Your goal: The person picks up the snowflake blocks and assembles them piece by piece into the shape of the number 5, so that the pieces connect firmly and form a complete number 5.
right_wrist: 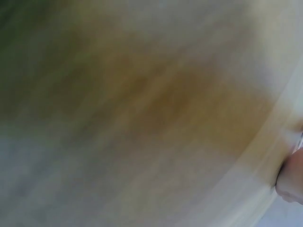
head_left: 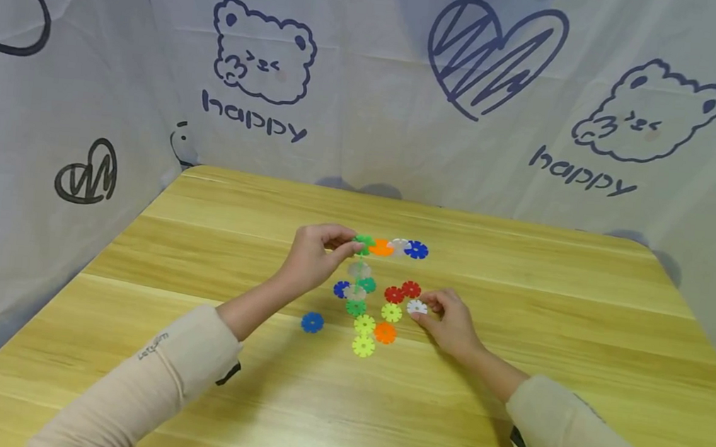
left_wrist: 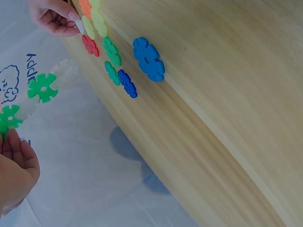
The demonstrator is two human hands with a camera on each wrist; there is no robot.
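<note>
My left hand (head_left: 315, 259) pinches a green notched plastic disc (head_left: 365, 244) at the corner of a linked chain, raised above the table. From it an orange disc (head_left: 381, 247), a whitish disc (head_left: 399, 245) and a blue disc (head_left: 417, 250) run rightward. Whitish discs and another green disc (left_wrist: 42, 88) hang below, clearest in the left wrist view. My right hand (head_left: 451, 322) pinches a white disc (head_left: 417, 307) between thumb and fingers, close to the table and beside the red disc (head_left: 411, 289). The right wrist view is blurred, with only part of a hand at its edge.
Loose discs lie on the wooden table (head_left: 203, 238): a yellow one (head_left: 391, 312), an orange one (head_left: 385, 333), a green one (head_left: 355, 308) and several more. A larger-looking blue disc (head_left: 312, 322) sits apart at left. A printed cloth (head_left: 374, 111) hangs behind the table.
</note>
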